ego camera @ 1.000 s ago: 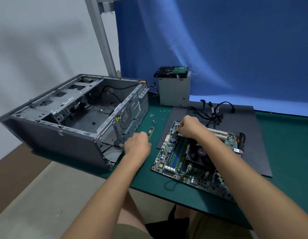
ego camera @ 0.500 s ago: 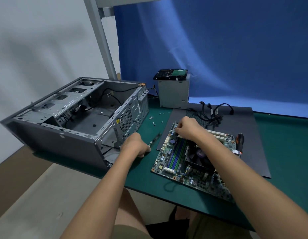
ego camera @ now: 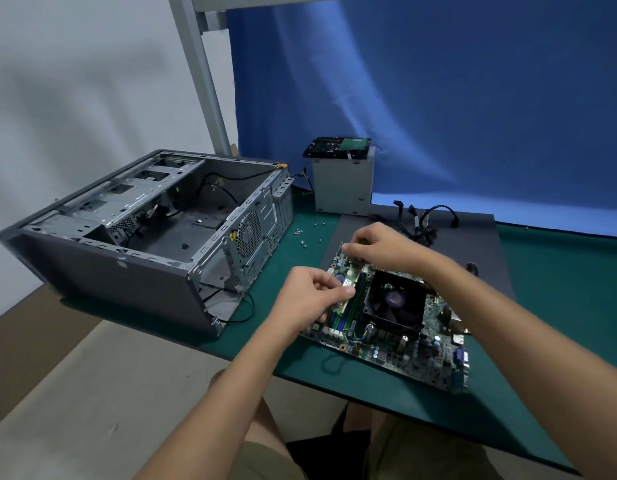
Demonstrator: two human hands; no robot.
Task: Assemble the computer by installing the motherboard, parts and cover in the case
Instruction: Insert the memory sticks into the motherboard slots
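Green matting, smooth and matte, covers the counter (ego camera: 559,271) in front of you. The motherboard (ego camera: 435,344) lies flat on it near the front edge, a green printed board crowded with small cylinders, sockets and a square black cooling fan (ego camera: 393,301). Your left hand (ego camera: 307,297) pinches the near end of a thin, flat memory stick (ego camera: 348,281) between thumb and curled fingers, and your right hand (ego camera: 381,244) has its fingertips curled down on the far end of the same stick. The stick stands on edge over the long blue and green slots (ego camera: 343,322) beside the fan; whether it is seated in one cannot be told. To your left the case (ego camera: 109,282) lies on its side, open upward: dull grey painted panels outside, bare stamped sheet metal inside, a round perforated grille in its rear wall. Small bright screws (ego camera: 305,237) are scattered on the matting between case and board. Beyond the board a flat dark grey cover panel (ego camera: 480,237) carries a tangle of black cables (ego camera: 424,221). Behind it stands a plain grey metal box (ego camera: 343,188) with a black hard drive (ego camera: 336,148) flat on top.
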